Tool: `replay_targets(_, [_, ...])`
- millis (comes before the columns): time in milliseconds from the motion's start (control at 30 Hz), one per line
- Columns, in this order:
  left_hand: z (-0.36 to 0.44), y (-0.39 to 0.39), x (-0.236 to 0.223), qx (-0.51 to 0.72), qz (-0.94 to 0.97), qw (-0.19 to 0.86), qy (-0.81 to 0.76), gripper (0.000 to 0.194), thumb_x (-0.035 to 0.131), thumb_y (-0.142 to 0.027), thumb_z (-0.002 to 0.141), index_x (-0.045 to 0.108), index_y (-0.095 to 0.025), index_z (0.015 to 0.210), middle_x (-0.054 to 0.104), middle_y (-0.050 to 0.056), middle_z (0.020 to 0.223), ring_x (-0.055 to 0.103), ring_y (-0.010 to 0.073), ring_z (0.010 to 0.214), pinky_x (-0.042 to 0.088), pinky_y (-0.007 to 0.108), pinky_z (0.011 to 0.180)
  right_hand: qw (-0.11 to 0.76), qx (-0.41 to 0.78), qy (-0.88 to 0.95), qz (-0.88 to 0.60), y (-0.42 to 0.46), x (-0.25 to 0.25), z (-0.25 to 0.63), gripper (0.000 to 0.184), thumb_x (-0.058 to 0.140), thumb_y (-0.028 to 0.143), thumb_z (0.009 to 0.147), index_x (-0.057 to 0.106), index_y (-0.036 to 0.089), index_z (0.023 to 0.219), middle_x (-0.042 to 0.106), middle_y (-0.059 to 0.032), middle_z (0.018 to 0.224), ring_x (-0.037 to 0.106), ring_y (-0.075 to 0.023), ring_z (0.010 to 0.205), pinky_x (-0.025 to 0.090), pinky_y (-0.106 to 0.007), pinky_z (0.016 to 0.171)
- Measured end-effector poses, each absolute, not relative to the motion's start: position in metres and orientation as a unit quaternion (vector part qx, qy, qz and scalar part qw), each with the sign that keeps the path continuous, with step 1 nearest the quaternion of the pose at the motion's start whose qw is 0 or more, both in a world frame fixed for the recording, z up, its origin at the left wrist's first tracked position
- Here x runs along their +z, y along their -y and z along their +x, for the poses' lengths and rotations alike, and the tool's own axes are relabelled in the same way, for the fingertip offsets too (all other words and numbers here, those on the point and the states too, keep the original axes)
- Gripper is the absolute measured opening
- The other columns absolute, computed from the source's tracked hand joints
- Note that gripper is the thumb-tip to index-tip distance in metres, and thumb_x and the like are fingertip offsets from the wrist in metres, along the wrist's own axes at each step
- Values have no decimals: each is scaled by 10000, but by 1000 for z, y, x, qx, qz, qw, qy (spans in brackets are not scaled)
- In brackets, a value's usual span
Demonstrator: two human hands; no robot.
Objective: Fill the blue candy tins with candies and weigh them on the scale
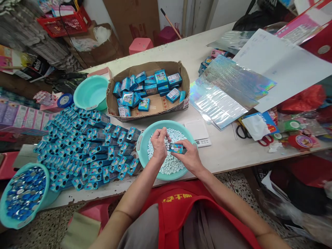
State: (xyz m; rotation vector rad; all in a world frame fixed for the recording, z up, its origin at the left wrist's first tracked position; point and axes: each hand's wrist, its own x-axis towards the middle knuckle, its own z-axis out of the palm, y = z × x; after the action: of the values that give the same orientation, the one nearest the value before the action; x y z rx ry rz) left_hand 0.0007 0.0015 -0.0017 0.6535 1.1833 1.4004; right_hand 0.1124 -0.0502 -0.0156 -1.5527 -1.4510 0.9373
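Cloth apron (171, 216) nearest, right fingers (185, 144) grip a rectangular box (176, 148) (left fingers' (160, 134) hold unclear).

There are two hands (159, 143), one held tin (176, 148), three teal basins (90, 90), one cardboard tray (155, 105) and one scale (195, 130).

The left forearm (138, 192) slants in from seven o'clock, the right forearm (225, 195) from four; left hand (159, 143) points toward one, fingers curled, and right hand (190, 157), close beside, points toward ten, thumb and fingers pinching
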Motion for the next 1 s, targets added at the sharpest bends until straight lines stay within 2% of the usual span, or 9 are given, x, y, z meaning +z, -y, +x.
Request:
replay_targets(533, [5, 0, -9, 573, 342, 535, -518, 364, 621, -486, 773, 476, -188, 622, 446, -42, 543, 387, 61, 448, 324, 198, 438, 411, 385, 586, -583, 40, -19, 111, 233, 703, 259, 677, 623, 229, 894, 625, -22, 870, 593, -208, 844, 463, -339, 756])
replay_targets(733, [1, -12, -15, 545, 322, 553, -541, 398, 637, -514, 733, 437, -193, 606, 358, -69, 484, 287, 52, 397, 232, 192, 383, 400, 440, 552, -585, 34, -42, 111, 265, 726, 341, 646, 639, 224, 867, 642, -16, 852, 605, -214, 818, 475, -364, 754])
replay_targets(800, [-14, -12, -17, 534, 323, 540, -564, 384, 583, -540, 758, 454, -201, 631, 368, -67, 484, 291, 61, 386, 230, 195, 375, 410, 460, 532, -581, 35, -42, 117, 301, 751, 363, 623, 648, 222, 868, 645, -15, 852, 608, -217, 833, 479, -373, 779])
replay_targets(867, [-35, -9, -20, 459, 393, 521, -603, 343, 564, -534, 766, 514, -208, 671, 474, -36, 541, 416, 93, 446, 332, 210, 427, 430, 488, 499, -572, 37, -36, 128, 349, 774, 383, 608, 651, 224, 893, 651, -22, 882, 615, -220, 851, 489, -373, 790])
replay_targets(933, [-56, -10, -23, 337, 516, 478, -626, 264, 651, -479, 700, 595, -222, 721, 612, 12, 710, 571, 161, 664, 457, 270, 610, 454, 505, 468, -565, 38, -28, 142, 390, 797, 406, 584, 656, 229, 902, 651, -33, 917, 622, -225, 859, 507, -367, 777])
replay_targets(1000, [-68, -24, -24, 258, 613, 413, -622, 209, 709, -401, 650, 651, -245, 777, 666, 37, 876, 598, 222, 874, 457, 332, 802, 472, 498, 452, -570, 36, -21, 160, 393, 809, 424, 566, 668, 234, 880, 647, -40, 924, 626, -229, 855, 522, -361, 758])
